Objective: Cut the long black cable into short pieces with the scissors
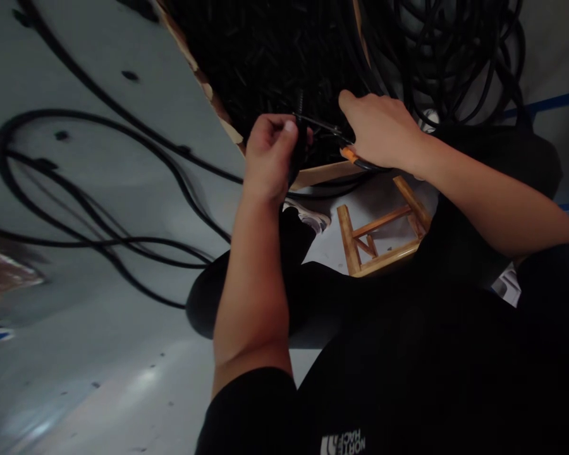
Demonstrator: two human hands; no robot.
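Note:
My left hand (271, 151) is closed around a ribbed black tube (300, 104), whose end sticks up past the thumb. In my right hand (382, 129) is a pair of scissors (320, 122) with an orange and black handle. Their metal blades reach left to the tube, just above my left thumb; whether they close on it is too dark to tell. Both hands are over the near edge of a cardboard box (227, 123), filled with many small black pieces (260, 57).
A wooden stool (384, 221) stands below, between my legs. Long black hoses (99, 95) loop over the grey floor at the left. A tangled heap of black hose (455, 57) lies at the upper right. Blue tape (559, 100) marks the floor there.

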